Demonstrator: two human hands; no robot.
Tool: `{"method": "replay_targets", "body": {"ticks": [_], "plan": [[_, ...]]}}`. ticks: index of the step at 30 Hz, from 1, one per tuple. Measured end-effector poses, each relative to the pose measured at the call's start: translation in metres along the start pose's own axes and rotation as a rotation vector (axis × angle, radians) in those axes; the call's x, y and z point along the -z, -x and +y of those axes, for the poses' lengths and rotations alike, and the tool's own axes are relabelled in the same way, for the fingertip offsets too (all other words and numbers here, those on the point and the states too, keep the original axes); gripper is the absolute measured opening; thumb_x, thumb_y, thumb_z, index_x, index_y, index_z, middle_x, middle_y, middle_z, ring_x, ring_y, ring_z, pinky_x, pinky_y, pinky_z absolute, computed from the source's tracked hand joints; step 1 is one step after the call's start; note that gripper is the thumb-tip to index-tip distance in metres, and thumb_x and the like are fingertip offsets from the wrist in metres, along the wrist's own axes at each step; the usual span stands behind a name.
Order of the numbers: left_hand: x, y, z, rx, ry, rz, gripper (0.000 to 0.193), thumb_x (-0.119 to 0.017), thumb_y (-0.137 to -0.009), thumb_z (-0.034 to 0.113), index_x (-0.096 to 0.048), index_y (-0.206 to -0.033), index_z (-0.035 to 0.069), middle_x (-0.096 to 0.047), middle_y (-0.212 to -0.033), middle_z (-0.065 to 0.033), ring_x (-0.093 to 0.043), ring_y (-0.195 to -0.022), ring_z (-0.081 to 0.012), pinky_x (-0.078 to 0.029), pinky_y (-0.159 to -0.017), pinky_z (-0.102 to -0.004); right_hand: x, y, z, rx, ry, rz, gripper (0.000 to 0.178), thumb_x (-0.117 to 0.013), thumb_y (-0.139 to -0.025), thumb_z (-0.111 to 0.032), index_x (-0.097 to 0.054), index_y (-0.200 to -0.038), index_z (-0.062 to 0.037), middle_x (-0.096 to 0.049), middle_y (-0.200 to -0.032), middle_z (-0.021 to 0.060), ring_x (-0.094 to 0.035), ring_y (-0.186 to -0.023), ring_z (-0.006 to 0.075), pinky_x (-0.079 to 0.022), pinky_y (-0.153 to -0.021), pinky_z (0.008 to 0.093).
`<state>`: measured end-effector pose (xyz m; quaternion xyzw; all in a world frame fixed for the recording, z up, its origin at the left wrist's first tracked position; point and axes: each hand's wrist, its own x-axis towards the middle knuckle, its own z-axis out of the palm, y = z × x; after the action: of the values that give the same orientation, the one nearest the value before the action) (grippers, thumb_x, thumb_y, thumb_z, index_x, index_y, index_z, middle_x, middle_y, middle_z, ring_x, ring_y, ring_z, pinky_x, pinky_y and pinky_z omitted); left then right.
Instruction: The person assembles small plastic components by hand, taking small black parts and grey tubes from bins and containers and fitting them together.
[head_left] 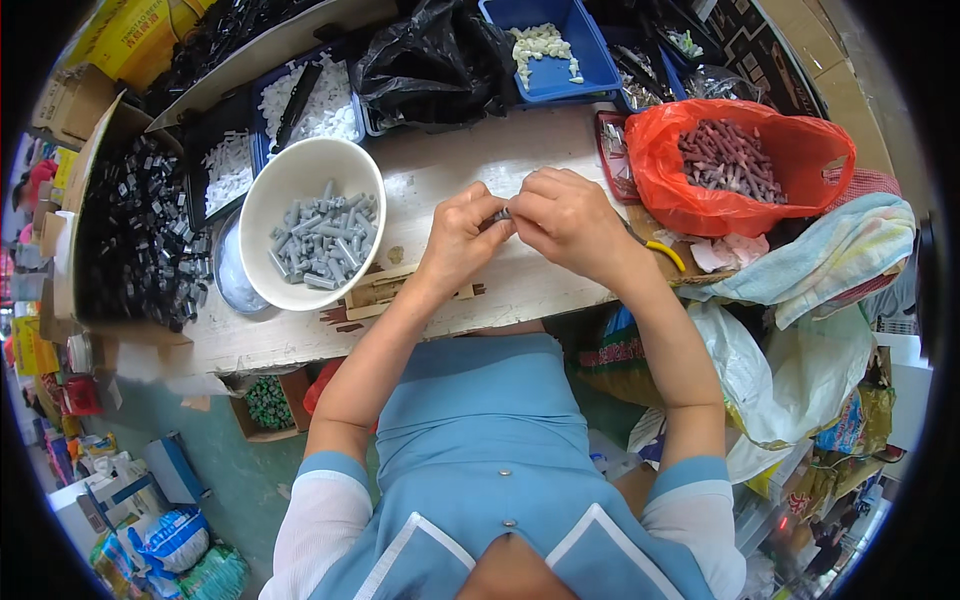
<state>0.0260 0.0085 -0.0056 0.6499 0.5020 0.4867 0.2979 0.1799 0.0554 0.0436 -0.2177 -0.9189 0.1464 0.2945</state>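
Observation:
Over the middle of the pale work table, my left hand [463, 238] and my right hand [566, 222] meet fingertip to fingertip. Both are pinched on a small grey plastic piece [502, 214], mostly hidden by the fingers. Left of my hands stands a cream bowl [258, 215] holding many grey tube-like pieces [322, 240]. To the right, an open red plastic bag [655, 165] is filled with slim dusky-pink pieces [728, 165]. Pliers with a yellow handle [666, 255] lie just beyond my right wrist.
At the left is a cardboard box [68, 265] of black parts [150, 235]. Along the back are white pieces [322, 98], a black plastic bag [432, 65] and a blue tray [552, 92] with cream pieces. A towel [820, 250] hangs at the right edge. Wooden strips [385, 290] lie near the front edge.

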Motion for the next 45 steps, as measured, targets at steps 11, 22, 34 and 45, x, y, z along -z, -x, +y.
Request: {"method": "replay_targets", "body": {"ticks": [11,22,34,45], "plan": [[0.005,0.001,-0.002,0.071,0.081,-0.017,0.011,-0.07,-0.069,0.006,-0.065,-0.078,0.002,-0.046,-0.059,-0.0029,-0.044,-0.052,-0.01,-0.035,-0.047,-0.0257,0.006,0.011,-0.003,-0.042,-0.092,0.088,0.018,-0.057,-0.066,0.004,-0.059,-0.081,-0.0045,-0.058,-0.082,0.0074,-0.056,-0.079,0.0248,-0.045,-0.07,0.0344],[0.005,0.0,-0.002,-0.018,0.072,0.005,0.011,-0.069,-0.069,0.005,-0.064,-0.078,0.001,-0.047,-0.061,-0.0031,-0.045,-0.053,-0.0108,-0.035,-0.048,-0.0249,0.002,0.008,0.002,-0.055,-0.029,0.074,0.022,-0.059,-0.069,0.004,-0.061,-0.089,-0.004,-0.057,-0.085,0.0097,-0.056,-0.082,0.0254,-0.045,-0.07,0.0335],[0.005,-0.002,0.0,-0.001,0.071,-0.051,0.013,-0.065,-0.076,0.008,-0.064,-0.086,0.0,-0.046,-0.066,-0.0028,-0.043,-0.056,-0.0099,-0.035,-0.051,-0.0234,0.057,-0.066,0.106,-0.525,0.667,-0.072,0.015,-0.052,-0.074,-0.007,-0.064,-0.081,-0.0015,-0.061,-0.085,0.0169,-0.06,-0.079,0.0334,-0.048,-0.069,0.0403],[0.006,0.0,0.0,-0.016,0.086,-0.082,0.014,-0.065,-0.077,0.011,-0.064,-0.087,0.002,-0.047,-0.068,-0.0016,-0.042,-0.056,-0.0084,-0.034,-0.051,-0.0222,0.022,-0.108,0.121,-0.589,0.696,-0.27,0.021,-0.048,-0.073,-0.002,-0.065,-0.086,-0.0002,-0.062,-0.092,0.0213,-0.061,-0.087,0.0355,-0.05,-0.072,0.0409]]}}
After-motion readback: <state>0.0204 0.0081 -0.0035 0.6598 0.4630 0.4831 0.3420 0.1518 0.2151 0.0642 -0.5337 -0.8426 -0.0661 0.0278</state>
